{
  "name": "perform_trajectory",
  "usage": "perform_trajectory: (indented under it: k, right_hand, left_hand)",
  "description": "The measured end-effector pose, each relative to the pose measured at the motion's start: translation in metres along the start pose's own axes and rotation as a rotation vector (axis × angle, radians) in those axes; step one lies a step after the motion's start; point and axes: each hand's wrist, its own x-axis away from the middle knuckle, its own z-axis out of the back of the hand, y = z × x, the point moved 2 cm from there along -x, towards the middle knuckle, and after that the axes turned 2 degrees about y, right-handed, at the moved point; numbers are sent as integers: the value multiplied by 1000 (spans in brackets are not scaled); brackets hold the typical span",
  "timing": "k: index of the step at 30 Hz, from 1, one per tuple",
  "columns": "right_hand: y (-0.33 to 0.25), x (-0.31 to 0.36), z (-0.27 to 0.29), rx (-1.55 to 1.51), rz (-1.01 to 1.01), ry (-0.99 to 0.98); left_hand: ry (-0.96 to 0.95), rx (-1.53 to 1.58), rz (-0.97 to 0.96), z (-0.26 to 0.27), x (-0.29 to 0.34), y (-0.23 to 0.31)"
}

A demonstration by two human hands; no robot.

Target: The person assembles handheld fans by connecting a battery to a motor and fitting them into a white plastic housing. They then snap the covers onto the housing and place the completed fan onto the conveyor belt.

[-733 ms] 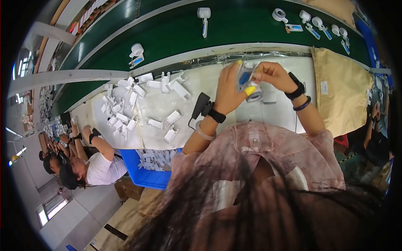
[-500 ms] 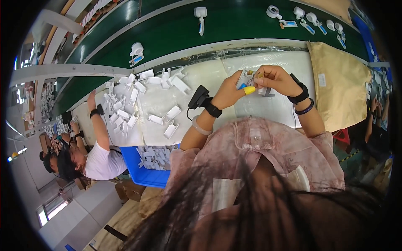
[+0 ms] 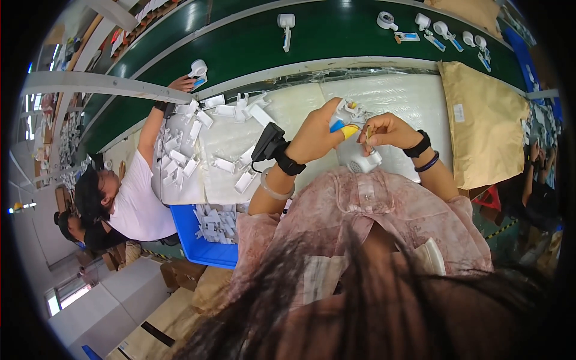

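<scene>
My left hand (image 3: 317, 137) is closed around a white plastic housing (image 3: 350, 110) with a blue part (image 3: 336, 126) in it. A yellow cover wraps one of its fingertips. Just to the right, my right hand (image 3: 391, 133) pinches a small brownish piece (image 3: 370, 131) at the housing's end; its exact kind I cannot make out. A round white head (image 3: 364, 162) with a slotted face hangs below my right fingers, close to my shirt. Whether wires join it to the housing is too small to tell.
Loose white housings (image 3: 225, 164) lie on the pale bench mat at left; more fill a blue bin (image 3: 211, 255). Brown paper (image 3: 483, 126) covers the bench at right. Similar assemblies (image 3: 287, 30) sit on the green conveyor (image 3: 240, 42). A co-worker's hand (image 3: 182, 84) touches one there.
My hands have drawn slightly apart, and the round white head now hangs lower, in plain sight. At left, the co-worker's arm has stretched forward to an assembly on the conveyor.
</scene>
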Motion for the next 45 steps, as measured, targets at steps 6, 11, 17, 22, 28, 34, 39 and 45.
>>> perform_trajectory:
  k: [6,11,17,22,28,34,39,45]
  right_hand:
    - [2,-4,-17,-260,91,29]
    - [1,-1,-13,41,54,72]
    - [0,1,-22,501,77,554]
    - [0,-3,-27,539,405,871]
    - [-3,1,-30,882,611,944]
    - [-16,3,-37,921,745,822]
    - [-14,1,-39,850,696,838]
    - [-18,0,-37,1006,758,844]
  left_hand:
    - [38,78,-55,5,4,8]
    - [-34,-148,-148,6,3,0]
    - [-3,-142,-81,1,4,-4]
    - [-54,329,46,-15,1,-23]
    - [42,412,1,-20,-5,-35]
    - [48,468,-45,-29,-6,-29]
    - [98,476,-125,-30,-7,-29]
    - [91,429,-73,-31,-6,-23]
